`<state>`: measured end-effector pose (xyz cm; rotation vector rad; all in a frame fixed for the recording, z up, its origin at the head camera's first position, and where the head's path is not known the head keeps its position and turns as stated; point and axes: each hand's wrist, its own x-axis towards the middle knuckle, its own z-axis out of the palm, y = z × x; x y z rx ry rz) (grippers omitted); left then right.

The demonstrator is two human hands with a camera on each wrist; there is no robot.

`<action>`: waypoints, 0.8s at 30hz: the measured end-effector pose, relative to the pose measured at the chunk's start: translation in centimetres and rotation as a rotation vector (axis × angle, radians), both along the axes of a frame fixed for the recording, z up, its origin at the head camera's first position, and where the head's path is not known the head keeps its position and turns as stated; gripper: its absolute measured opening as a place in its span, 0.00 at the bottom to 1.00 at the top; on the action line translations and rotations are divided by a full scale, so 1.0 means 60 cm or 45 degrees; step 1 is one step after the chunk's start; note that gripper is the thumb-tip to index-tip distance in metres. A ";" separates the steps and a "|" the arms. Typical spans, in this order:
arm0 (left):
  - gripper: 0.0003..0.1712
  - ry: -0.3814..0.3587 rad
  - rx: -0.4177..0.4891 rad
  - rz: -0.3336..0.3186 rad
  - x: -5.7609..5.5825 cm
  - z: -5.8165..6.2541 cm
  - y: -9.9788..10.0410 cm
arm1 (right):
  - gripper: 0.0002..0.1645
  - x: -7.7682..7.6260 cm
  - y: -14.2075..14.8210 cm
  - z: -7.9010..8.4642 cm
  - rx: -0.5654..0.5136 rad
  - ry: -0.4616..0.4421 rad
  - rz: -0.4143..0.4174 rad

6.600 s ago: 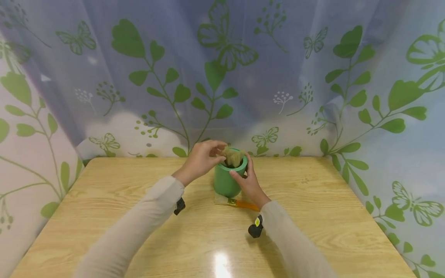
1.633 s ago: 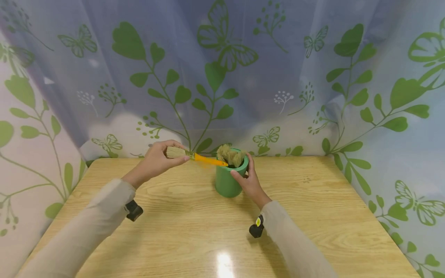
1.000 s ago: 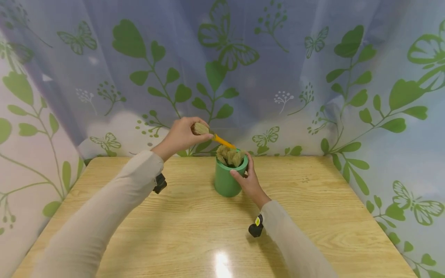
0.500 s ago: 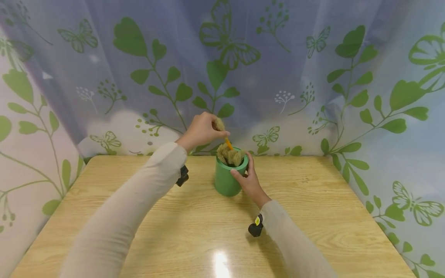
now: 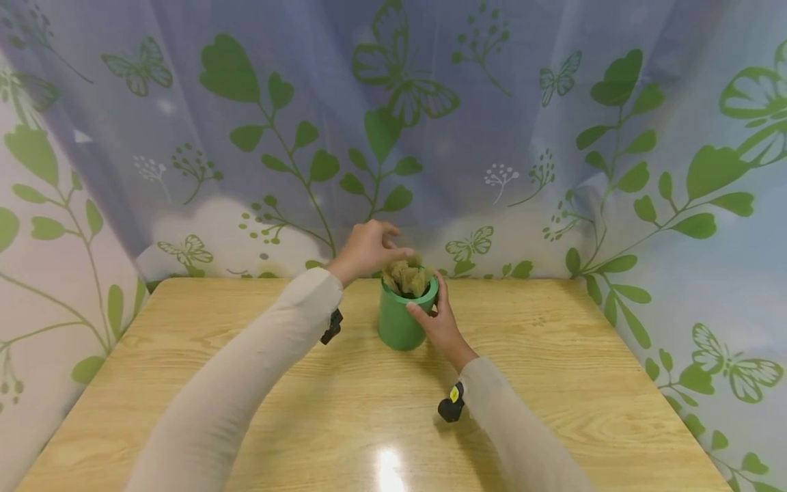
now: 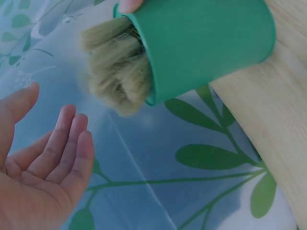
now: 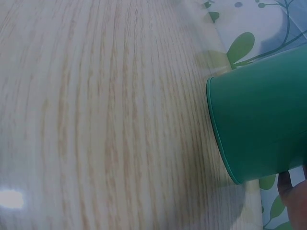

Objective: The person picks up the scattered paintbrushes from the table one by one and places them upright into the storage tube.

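A green cylindrical pot (image 5: 399,326) stands upright near the back of the table. Several paintbrushes (image 6: 117,67) are in it, bristles upward; their pale bristle heads crowd above the rim and their handles are hidden inside. My right hand (image 5: 441,328) grips the pot's right side near the rim, thumb in front and fingers behind. In the right wrist view only a bit of that hand shows below the pot (image 7: 264,120). My left hand (image 5: 367,249) hovers just above and left of the bristles. The left wrist view shows its fingers (image 6: 57,143) loosely bent, apart from the bristles and holding nothing.
The wooden table (image 5: 344,410) carries the pot close to its back edge. A curtain (image 5: 492,137) printed with green leaves and butterflies hangs right behind and along both sides. Black wrist cameras (image 5: 451,403) are strapped under both sleeves.
The last paintbrush, earlier on the table in front, was lifted by my left hand, turned handle down and lowered into the pot. My left hand has let it go. The right hand stayed put.
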<state>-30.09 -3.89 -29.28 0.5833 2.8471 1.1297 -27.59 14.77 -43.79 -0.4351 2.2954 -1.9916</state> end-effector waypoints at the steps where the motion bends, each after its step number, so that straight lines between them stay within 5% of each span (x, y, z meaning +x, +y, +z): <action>1: 0.33 -0.006 0.002 0.004 0.000 -0.002 -0.003 | 0.51 0.000 0.001 0.000 0.001 -0.006 -0.004; 12: 0.27 -0.038 -0.110 0.005 0.002 -0.038 -0.042 | 0.51 0.003 0.004 0.001 0.006 -0.001 -0.024; 24: 0.27 -0.021 -0.182 -0.103 0.014 -0.086 -0.101 | 0.53 -0.009 0.015 0.006 0.066 -0.058 0.016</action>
